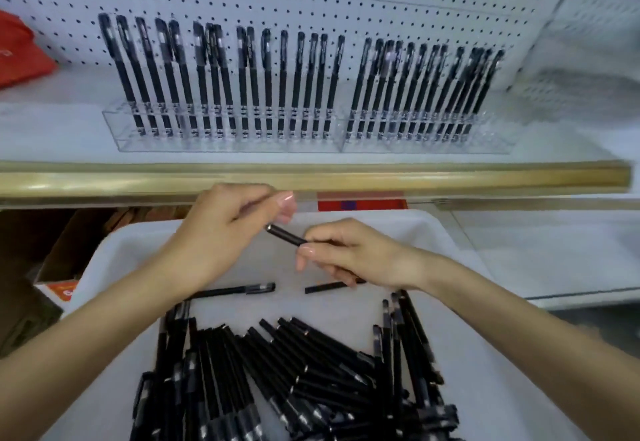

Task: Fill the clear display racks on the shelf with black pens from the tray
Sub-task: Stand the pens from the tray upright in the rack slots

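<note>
My right hand [349,253] grips a black pen [285,234] over the white tray [138,243], its free end pointing up-left. My left hand [228,229] hovers just left of that end with fingers loosely curled, thumb and forefinger close together above the pen tip, holding nothing I can see. Several black pens [298,371] lie heaped in the near part of the tray, and two loose pens [239,290] lie farther back. On the shelf stand two clear display racks, the left rack [221,143] and the right rack [429,144], both holding rows of upright black pens.
A gold shelf edge [311,177] runs across in front of the racks. White pegboard [311,1] backs the shelf. A red bag [20,53] sits at the far left of the shelf. A red label [360,203] hangs under the edge. Cardboard boxes [52,260] stand lower left.
</note>
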Demonstrator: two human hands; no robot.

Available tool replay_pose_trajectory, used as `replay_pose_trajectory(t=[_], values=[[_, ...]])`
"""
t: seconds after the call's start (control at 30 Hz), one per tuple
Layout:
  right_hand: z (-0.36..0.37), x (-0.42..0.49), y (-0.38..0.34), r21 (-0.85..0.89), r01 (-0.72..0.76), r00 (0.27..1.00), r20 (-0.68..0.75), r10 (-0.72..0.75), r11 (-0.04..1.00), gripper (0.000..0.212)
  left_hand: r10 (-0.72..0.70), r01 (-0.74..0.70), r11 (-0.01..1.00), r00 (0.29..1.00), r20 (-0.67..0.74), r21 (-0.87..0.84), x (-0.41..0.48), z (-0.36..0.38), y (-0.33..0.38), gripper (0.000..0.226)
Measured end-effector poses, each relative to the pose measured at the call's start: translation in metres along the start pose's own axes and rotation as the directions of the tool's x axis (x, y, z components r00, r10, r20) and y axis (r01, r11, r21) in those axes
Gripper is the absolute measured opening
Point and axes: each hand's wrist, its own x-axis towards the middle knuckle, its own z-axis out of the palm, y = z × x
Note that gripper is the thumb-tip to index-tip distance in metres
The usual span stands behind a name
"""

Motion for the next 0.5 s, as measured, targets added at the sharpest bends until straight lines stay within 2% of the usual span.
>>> replay_pose_trajectory(t=[0.13,0.3,0.43,0.5], values=[[-0.047,-0.013,-0.011,-0.099,0.014,0.997,-0.072,-0.021,0.995,0.023,0.039,-0.039,0.999,0.999,-0.008,-0.021,0.02,0.017,0.028,0.031],[-0.099,-0.036,-0.021,-0.176,-0.048,0.992,-0.125,0.026,0.983,0.018,-0.047,0.036,0.959,0.998,-0.035,-0.282,0.053,0.042,0.05,0.013],[-0.15,-0.071,-0.025,-0.223,-0.133,0.975,-0.203,0.088,0.966,0.02,-0.039,0.037,0.928,0.999,0.001,-0.37,0.075,0.064,0.069,0.005],[-0.173,-0.089,-0.025,-0.183,-0.166,0.954,-0.277,0.111,0.969,0.019,-0.061,0.067,0.922,0.998,0.028,-0.381,0.085,0.078,0.078,0.003]])
